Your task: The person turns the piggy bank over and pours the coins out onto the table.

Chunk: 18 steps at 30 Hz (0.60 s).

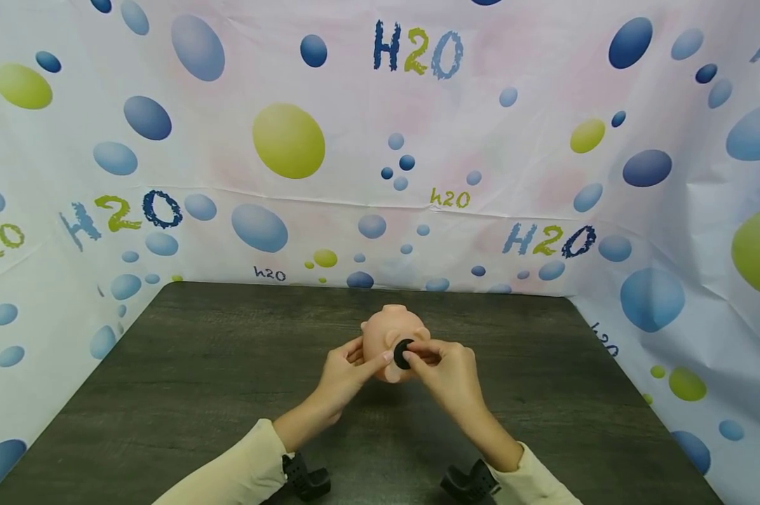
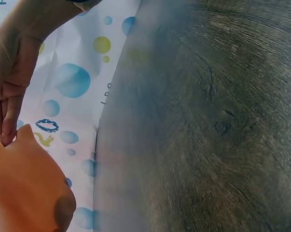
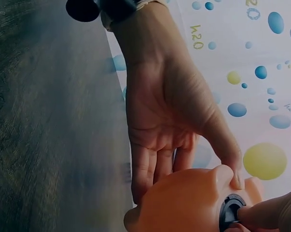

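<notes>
A peach-coloured piggy bank [image 1: 380, 338] is held above the middle of the table, its underside with stubby feet turned toward me. My left hand [image 1: 341, 370] grips it from the left, thumb on the near face and the other fingers behind. With thumb and fingertips my right hand [image 1: 453, 370] pinches a round black plug [image 1: 399, 355] at the belly. In the right wrist view the plug [image 3: 226, 209] lies against the underside, partly covered by the pinching fingers. The left wrist view catches only part of the piggy bank [image 2: 27, 186] in its lower left.
A dark wood-grain table [image 1: 197, 393] spreads beneath both forearms. White sheeting [image 1: 355, 91] with blue and green dots and H2O lettering hangs behind it and along both sides. Each wrist carries a black camera mount [image 1: 306, 478].
</notes>
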Tool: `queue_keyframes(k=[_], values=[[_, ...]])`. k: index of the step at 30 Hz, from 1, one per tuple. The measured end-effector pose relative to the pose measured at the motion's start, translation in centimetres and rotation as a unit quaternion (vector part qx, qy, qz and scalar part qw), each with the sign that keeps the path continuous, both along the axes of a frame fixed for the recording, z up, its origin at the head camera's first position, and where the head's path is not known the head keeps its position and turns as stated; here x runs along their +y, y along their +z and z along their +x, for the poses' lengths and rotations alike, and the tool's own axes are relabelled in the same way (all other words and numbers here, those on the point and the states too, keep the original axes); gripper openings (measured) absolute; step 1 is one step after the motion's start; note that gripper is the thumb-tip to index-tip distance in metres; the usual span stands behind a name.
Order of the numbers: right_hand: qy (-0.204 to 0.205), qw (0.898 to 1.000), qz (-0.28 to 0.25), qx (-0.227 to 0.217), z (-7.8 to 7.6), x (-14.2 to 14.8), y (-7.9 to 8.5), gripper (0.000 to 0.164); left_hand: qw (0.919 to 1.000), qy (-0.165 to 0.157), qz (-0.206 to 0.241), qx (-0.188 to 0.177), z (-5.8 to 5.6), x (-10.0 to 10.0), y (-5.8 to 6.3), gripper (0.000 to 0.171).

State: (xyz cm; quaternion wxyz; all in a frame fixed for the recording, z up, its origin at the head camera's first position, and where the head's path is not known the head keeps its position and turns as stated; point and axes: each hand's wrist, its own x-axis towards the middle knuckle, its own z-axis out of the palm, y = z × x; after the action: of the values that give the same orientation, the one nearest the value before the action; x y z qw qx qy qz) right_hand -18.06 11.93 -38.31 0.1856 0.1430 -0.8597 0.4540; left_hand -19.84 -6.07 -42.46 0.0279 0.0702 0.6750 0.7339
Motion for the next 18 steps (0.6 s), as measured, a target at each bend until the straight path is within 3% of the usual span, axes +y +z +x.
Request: queue_keyframes(k=[8, 18], values=[[-0.022, 0.999, 0.015, 0.026, -0.49, -0.50, -0.32, 0.010, 0.9998, 0.014, -0.010, 0.000, 0.07, 0.22, 0.20, 0.070], [-0.017, 0.997, 0.047, 0.065, -0.71, -0.82, -0.46, 0.006, 0.9996, 0.020, -0.019, -0.007, 0.15, 0.33, 0.27, 0.069]])
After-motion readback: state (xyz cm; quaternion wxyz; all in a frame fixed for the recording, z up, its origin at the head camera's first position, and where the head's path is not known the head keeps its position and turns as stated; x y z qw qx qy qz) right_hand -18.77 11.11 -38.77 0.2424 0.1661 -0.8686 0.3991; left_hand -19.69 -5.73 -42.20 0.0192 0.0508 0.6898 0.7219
